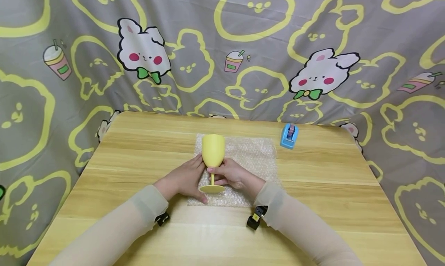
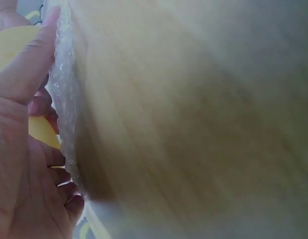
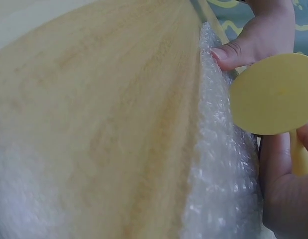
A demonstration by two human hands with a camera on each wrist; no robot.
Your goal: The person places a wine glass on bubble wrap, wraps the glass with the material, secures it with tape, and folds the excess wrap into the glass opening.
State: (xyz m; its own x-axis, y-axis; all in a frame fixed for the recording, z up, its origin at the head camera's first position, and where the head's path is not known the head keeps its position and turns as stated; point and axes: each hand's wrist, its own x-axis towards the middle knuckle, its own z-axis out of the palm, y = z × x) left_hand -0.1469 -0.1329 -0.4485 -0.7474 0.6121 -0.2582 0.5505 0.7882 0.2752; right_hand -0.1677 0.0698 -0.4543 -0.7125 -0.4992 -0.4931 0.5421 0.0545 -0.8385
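A yellow goblet [image 1: 213, 149] is over a sheet of clear bubble wrap [image 1: 252, 154], its rim tipped away from me and its round base [image 3: 273, 94] facing me. My right hand [image 1: 233, 173] pinches the goblet's stem from the right, thumb on top. Left of the goblet, my left hand [image 1: 187, 178] rests on the wrap's left part with thumb and fingers spread. In the left wrist view its thumb [image 2: 32, 67] lies along the edge of the wrap. Whether its fingertips touch the bowl cannot be told.
A blue tape dispenser [image 1: 289, 136] stands at the back right of the wooden table [image 1: 333, 192]. A grey curtain [image 1: 201, 22] with yellow outlines and cartoon rabbits hangs behind the table and along its sides.
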